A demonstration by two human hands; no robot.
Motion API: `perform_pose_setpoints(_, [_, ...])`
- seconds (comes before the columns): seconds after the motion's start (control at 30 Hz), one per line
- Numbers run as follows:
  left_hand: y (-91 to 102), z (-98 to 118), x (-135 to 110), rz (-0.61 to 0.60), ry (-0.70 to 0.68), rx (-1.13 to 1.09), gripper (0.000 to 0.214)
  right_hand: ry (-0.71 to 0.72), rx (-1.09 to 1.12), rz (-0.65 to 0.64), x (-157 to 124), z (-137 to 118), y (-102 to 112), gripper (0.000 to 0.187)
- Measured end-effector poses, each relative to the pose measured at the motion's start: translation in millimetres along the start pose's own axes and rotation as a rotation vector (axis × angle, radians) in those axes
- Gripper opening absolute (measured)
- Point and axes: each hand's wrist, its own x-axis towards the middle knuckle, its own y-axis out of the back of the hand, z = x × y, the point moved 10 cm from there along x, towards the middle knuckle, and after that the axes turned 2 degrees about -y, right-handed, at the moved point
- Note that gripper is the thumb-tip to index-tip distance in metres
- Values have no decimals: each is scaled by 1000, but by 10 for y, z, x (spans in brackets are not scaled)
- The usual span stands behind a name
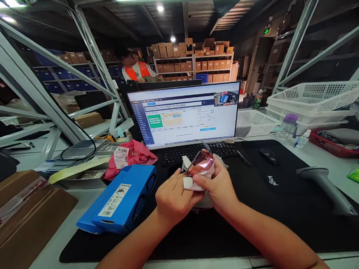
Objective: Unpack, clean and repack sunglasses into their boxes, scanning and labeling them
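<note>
Tinted eyewear, white cloth
The left hand pinches the cloth in its fingers; the right hand grasps the eyewear.

cloth partly hidden; brown box cut off at left edge.

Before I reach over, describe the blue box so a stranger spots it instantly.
In front of the lit monitor lies a black mat. At its left side, left of the left hand, sits the blue box. Its color separates it from the pink bag behind and brown carton leftward.
</note>
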Motion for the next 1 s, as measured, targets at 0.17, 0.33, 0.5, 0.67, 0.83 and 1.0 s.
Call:
perform_pose_setpoints(0.17, [-53, 109, -9, -29, -104, -86, 21, -222, 167, 46, 208, -116, 228, 62])
perform_pose_setpoints(0.33, [-146, -8, -7, -119, -50, -19, 26, -136, 169, 62, 174, 29, 191, 61])
perform_pose_setpoints(0.5, [-147, -125, 0, -105, -26, -8, 18, -8, 46, -12, 67, 152, 32, 72])
perform_pose_setpoints(0.67, [-165, -124, 25, -103, -22, -104, 11, -213, 166, -44, 179, 83, 81, 64])
perform_pose_setpoints(0.83, [-138, -107, 75, -135, -33, -168, 14, -279, 218, 1, 245, -65, 214, 65])
perform_pose_setpoints(1.0, [-109, -174, 107, -179, -74, -181, 11, -277, 12, -162, 328, -182, 251, 55])
